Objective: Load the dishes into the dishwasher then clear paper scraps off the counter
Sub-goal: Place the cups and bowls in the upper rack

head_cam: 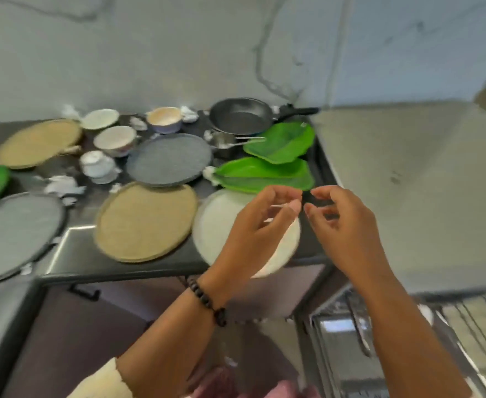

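Note:
A dark counter (106,265) carries many dishes. Nearest me a white plate (216,225) overhangs the front edge at the right. My left hand (264,222), with a bead bracelet on the wrist, hovers over that plate, fingers loosely curled. My right hand (339,222) hovers just right of it, fingers relaxed, empty. A thin pale streak by my left thumb is too blurred to identify. Beside the white plate lie a tan plate (145,222), a grey plate (168,159) and two green leaf-shaped trays (264,173). Crumpled paper scraps (62,186) are scattered among the dishes.
A black frying pan (240,114), a small steel pot (221,142), bowls (164,119) and white cups (96,166) stand further back. A second grey plate (12,234) and tan plate (38,142) lie at the left. The open dishwasher's wire rack (465,326) is at the lower right.

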